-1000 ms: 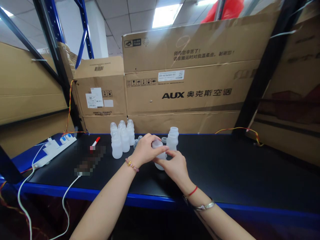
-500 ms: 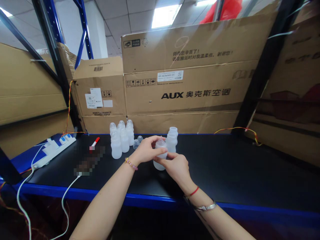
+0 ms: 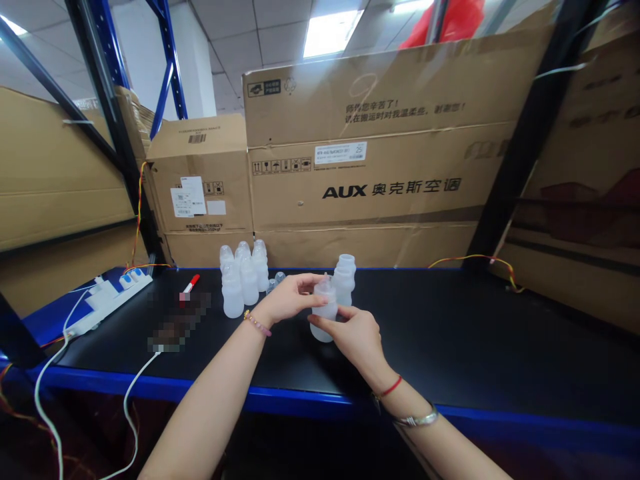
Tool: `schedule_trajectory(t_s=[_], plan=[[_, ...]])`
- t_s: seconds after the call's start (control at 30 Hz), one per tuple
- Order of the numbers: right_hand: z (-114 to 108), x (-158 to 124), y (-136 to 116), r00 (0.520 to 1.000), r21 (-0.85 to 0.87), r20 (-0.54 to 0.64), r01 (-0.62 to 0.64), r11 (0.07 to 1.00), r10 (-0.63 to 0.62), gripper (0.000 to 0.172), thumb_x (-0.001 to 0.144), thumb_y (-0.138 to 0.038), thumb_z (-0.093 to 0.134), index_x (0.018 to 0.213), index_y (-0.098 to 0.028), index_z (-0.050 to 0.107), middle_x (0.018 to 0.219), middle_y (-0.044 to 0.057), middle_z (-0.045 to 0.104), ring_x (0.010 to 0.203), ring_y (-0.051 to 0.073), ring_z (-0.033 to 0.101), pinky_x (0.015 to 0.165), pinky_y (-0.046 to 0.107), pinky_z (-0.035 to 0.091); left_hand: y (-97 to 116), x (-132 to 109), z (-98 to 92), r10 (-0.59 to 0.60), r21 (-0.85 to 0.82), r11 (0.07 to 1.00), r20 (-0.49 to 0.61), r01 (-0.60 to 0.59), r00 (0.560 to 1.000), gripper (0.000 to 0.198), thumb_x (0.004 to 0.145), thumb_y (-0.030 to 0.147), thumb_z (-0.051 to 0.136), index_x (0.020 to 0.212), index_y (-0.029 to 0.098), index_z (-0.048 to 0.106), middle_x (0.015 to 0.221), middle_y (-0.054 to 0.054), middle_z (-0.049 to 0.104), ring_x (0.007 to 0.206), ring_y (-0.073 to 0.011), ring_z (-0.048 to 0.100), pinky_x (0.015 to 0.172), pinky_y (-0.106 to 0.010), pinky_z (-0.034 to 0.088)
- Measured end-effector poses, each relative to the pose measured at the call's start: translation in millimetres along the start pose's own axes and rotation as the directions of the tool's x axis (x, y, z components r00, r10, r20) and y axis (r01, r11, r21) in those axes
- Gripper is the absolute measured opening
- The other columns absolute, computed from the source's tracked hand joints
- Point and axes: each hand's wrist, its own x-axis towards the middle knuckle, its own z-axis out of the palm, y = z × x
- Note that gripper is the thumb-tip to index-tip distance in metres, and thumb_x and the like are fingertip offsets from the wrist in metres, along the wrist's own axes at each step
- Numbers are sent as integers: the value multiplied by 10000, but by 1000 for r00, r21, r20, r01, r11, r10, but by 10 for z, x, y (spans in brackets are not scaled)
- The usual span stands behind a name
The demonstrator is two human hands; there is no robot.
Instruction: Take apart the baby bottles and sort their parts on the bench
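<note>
A translucent white baby bottle [image 3: 323, 331] stands upright on the black tabletop, with a teat pointing up from its top. My left hand [image 3: 289, 297] is closed round the ring and teat part, thumb in front and fingers behind. Lower down, my right hand [image 3: 356, 335] pinches the bottle's body between thumb and fingers. Just behind it are open-necked bottles [image 3: 345, 268] without teats, partly hidden by the held one. Left of my hands stand several bottles with clear domed caps [image 3: 233, 293]. Small clear domed caps [image 3: 279, 279] lie behind my left hand, which partly covers them.
A white power strip [image 3: 113, 300] with plugs and cables lies at the left. Near it are a red-and-white marker [image 3: 191, 285] and a blurred-out dark object [image 3: 181, 323] with a white cable. Cardboard boxes [image 3: 390, 227] wall the back; a blue edge [image 3: 280, 402] runs along the front.
Both hands and the held bottle have shifted slightly right. My left fingers have moved on the ring, and more of the bottle's top now shows.
</note>
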Motion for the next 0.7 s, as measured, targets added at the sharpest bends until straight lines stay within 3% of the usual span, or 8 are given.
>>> schedule_trajectory(t_s=[0.17,0.23,0.43,0.6,0.7], plan=[[-3,-15,-6,1000,-20,18,20,1000,-19,335,603,-551,740,773,-269,803,698,28,758,808,300,710,657,345,439,-20,7,149,122,346,937,-217,-41,969,509,690,372,830,1139,166,704,1192,-122,637,1044,-242,622,949,-401,479],[-9,-21,-12,1000,-29,19,26,999,-25,331,595,-551,743,753,-266,799,690,29,756,807,306,711,651,345,436,-9,0,199,142,377,925,-247,-39,959,426,695,384,822,1038,159,708,1164,-114,625,1032,-233,617,919,-376,488],[-9,-20,1,998,-19,44,46,999,-45,361,629,-567,731,833,-281,814,741,30,773,848,315,716,658,346,443,7,-5,251,87,222,975,-301,-19,950,450,681,386,831,983,171,577,940,-46,668,832,-166,622,753,-304,489],[-16,-9,0,999,-10,42,18,1000,-17,382,622,-552,753,890,-289,822,783,43,785,893,328,716,685,360,461,8,36,227,106,-20,992,-390,-123,915,447,711,398,811,990,172,545,902,-37,672,821,-149,640,760,-292,492],[-34,-5,-3,1000,-46,24,-10,999,12,381,619,-545,767,904,-298,822,772,42,782,863,325,718,690,367,467,5,53,190,62,-118,985,-432,-124,900,418,722,409,805,956,164,559,877,-30,667,831,-143,657,802,-295,491]])
